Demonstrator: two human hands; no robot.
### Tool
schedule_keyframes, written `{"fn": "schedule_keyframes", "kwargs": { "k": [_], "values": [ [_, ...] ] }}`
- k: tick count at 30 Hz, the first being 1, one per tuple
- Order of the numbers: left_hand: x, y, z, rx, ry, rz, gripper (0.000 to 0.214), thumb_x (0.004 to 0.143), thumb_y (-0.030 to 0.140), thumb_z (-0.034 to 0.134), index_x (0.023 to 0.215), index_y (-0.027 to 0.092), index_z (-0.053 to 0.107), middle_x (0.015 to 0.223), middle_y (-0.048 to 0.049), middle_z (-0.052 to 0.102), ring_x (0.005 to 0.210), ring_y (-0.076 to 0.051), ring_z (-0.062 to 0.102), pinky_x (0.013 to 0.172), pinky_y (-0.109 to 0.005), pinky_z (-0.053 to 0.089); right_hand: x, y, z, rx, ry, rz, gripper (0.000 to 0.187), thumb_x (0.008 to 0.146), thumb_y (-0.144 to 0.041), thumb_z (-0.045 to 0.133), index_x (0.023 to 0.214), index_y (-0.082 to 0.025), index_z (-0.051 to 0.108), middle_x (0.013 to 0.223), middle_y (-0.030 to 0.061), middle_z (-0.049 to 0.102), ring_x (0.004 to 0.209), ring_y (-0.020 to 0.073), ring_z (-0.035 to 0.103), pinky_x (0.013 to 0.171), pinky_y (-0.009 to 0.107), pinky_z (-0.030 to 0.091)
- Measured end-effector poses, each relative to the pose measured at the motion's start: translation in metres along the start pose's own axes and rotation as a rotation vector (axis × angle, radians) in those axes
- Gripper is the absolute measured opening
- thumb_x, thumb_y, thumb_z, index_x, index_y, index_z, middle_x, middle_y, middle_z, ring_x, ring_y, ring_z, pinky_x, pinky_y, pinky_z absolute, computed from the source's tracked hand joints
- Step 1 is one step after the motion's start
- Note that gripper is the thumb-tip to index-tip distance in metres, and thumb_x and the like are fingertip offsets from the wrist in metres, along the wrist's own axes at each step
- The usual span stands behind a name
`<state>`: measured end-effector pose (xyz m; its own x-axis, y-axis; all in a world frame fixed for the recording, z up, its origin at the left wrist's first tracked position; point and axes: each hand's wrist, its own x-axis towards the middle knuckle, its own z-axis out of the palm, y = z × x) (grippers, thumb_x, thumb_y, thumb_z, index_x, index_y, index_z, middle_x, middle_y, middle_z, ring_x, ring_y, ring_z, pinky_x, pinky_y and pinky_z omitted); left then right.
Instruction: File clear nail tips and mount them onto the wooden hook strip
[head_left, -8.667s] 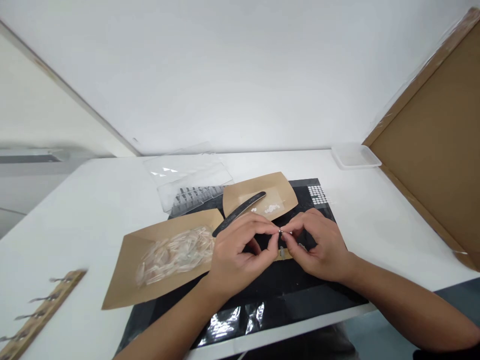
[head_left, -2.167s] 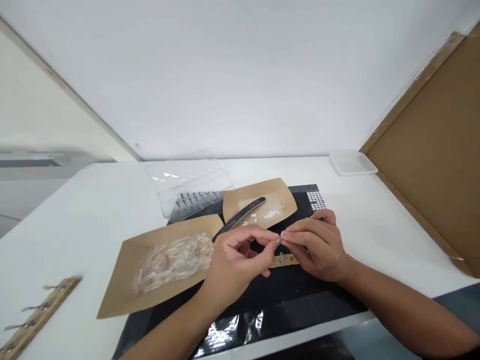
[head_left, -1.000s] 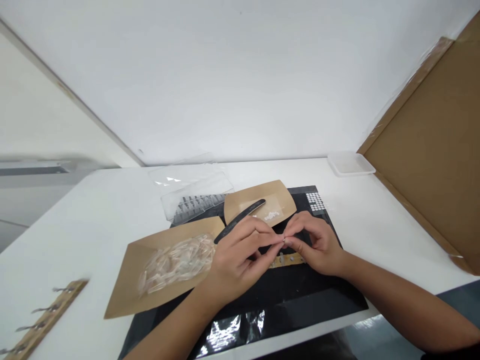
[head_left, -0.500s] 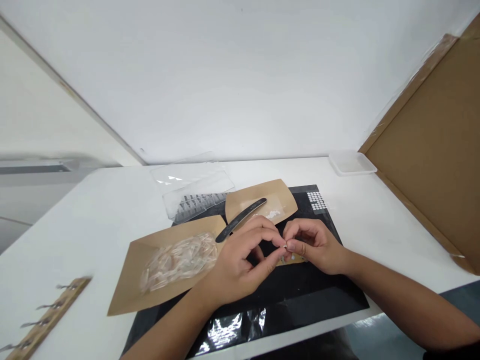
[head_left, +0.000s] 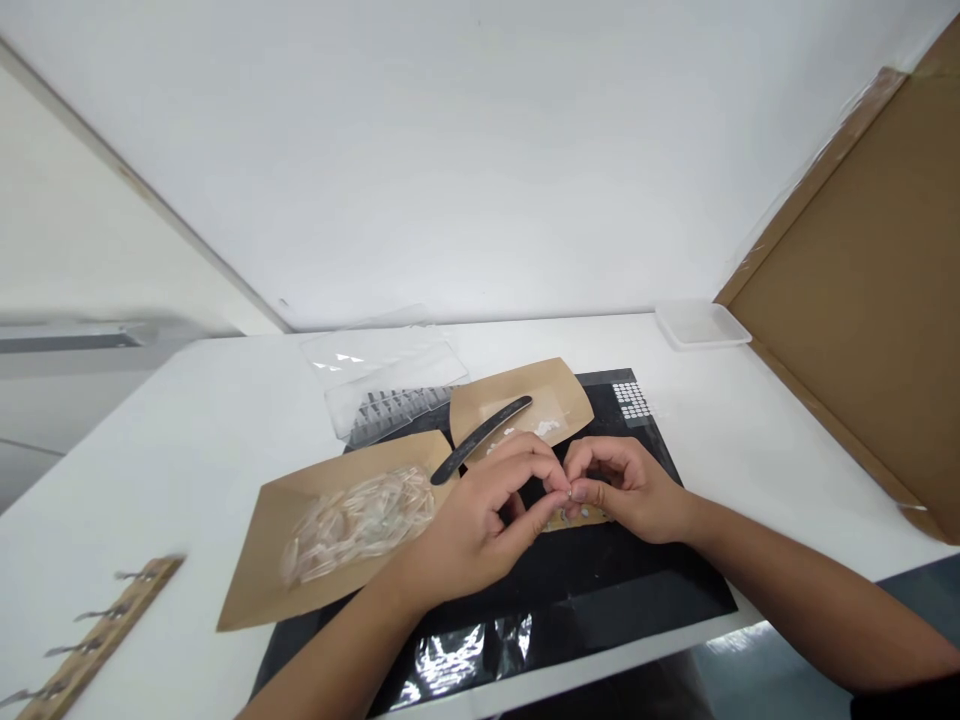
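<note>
Over the black mat, my left hand and my right hand meet fingertip to fingertip. Thumb and forefinger of each are pinched round one tiny light-coloured piece, too small to name. Just beneath the fingers lies a yellowish strip with small pale spots on it, partly covered by my right hand. Left of my left hand, a cardboard tray holds a heap of clear nail tips. A dark curved nail file rests across that tray and a second cardboard tray behind.
Clear plastic sheets lie at the back left. A sheet of white oval stickers is on the mat's far right corner. A translucent shallow tray stands by the brown cardboard panel. A wooden strip with metal clips lies front left.
Both hands keep their pinch in nearly the same place. The view has shifted slightly, and a little more of the yellowish strip shows under the fingers.
</note>
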<state>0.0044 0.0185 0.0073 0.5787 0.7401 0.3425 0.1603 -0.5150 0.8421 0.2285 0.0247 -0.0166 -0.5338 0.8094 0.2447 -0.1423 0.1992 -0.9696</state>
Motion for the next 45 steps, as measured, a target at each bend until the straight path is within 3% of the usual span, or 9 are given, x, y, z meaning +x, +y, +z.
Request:
{"fn": "schedule_keyframes", "kwargs": {
  "k": [3,7,11,22,24,28,30,45],
  "values": [
    [0.000,-0.002,0.001,0.164,0.089,0.172,0.012,0.100,0.011,0.064,0.105,0.019,0.070,0.099,-0.0075,0.065,0.087,-0.016,0.065,0.059,-0.019,0.056,0.000,0.001,0.000,0.038,0.002,0.007,0.021,0.099,-0.035,0.076,0.090,-0.018,0.070,0.080,0.0005,0.074,0.073,0.0120,0.072,0.073,0.026,0.060],
    [0.002,-0.006,0.002,0.331,0.222,0.440,0.026,0.092,0.001,0.071,0.113,0.017,0.070,0.098,-0.0067,0.069,0.094,-0.019,0.068,0.085,-0.036,0.061,0.000,0.002,0.001,0.135,0.013,0.046,0.018,0.097,-0.032,0.078,0.092,-0.017,0.070,0.080,-0.0001,0.074,0.071,0.0108,0.072,0.072,0.024,0.060],
    [0.007,-0.009,0.001,0.356,0.262,0.543,0.027,0.089,0.001,0.076,0.112,0.014,0.071,0.095,-0.0067,0.070,0.089,-0.019,0.068,0.084,-0.040,0.062,-0.001,0.003,0.002,0.214,0.010,0.097,0.018,0.098,-0.032,0.078,0.094,-0.017,0.070,0.081,-0.0004,0.074,0.071,0.0101,0.073,0.073,0.024,0.061],
    [0.002,-0.012,0.005,0.394,0.264,0.488,0.020,0.089,-0.003,0.073,0.089,0.015,0.064,0.088,-0.0043,0.066,0.086,-0.018,0.065,0.084,-0.040,0.062,0.001,0.004,0.002,0.188,0.038,0.146,0.021,0.096,-0.034,0.080,0.092,-0.016,0.070,0.079,0.0004,0.075,0.072,0.0101,0.073,0.073,0.023,0.059],
    [0.003,-0.012,0.006,0.369,0.287,0.469,0.017,0.090,-0.002,0.073,0.092,0.014,0.067,0.089,-0.0048,0.066,0.087,-0.018,0.066,0.082,-0.038,0.063,0.001,0.005,0.001,0.190,0.048,0.157,0.021,0.097,-0.034,0.079,0.092,-0.016,0.071,0.080,0.0003,0.075,0.071,0.0097,0.073,0.072,0.022,0.060],
    [0.004,-0.012,0.007,0.251,0.309,0.344,0.017,0.094,0.005,0.073,0.107,0.016,0.074,0.096,-0.0081,0.068,0.090,-0.016,0.067,0.053,-0.017,0.055,0.000,0.005,0.001,0.202,0.069,0.142,0.018,0.098,-0.034,0.078,0.095,-0.016,0.072,0.081,0.0003,0.077,0.069,0.0100,0.075,0.069,0.022,0.061],
    [0.003,-0.013,0.007,0.201,0.314,0.290,0.015,0.095,0.008,0.073,0.107,0.017,0.076,0.097,-0.0083,0.069,0.089,-0.015,0.067,0.046,-0.011,0.050,0.000,0.004,0.001,0.200,0.072,0.120,0.017,0.098,-0.033,0.077,0.097,-0.017,0.072,0.082,0.0004,0.077,0.069,0.0102,0.076,0.069,0.022,0.062],
    [0.003,-0.012,0.009,0.161,0.332,0.222,0.009,0.095,0.012,0.073,0.100,0.018,0.076,0.093,-0.0075,0.068,0.081,-0.013,0.068,0.043,-0.009,0.050,0.000,0.005,0.000,0.112,0.085,0.094,0.020,0.099,-0.037,0.076,0.098,-0.017,0.070,0.082,0.0004,0.075,0.069,0.0107,0.074,0.069,0.024,0.061]
  ]
}}
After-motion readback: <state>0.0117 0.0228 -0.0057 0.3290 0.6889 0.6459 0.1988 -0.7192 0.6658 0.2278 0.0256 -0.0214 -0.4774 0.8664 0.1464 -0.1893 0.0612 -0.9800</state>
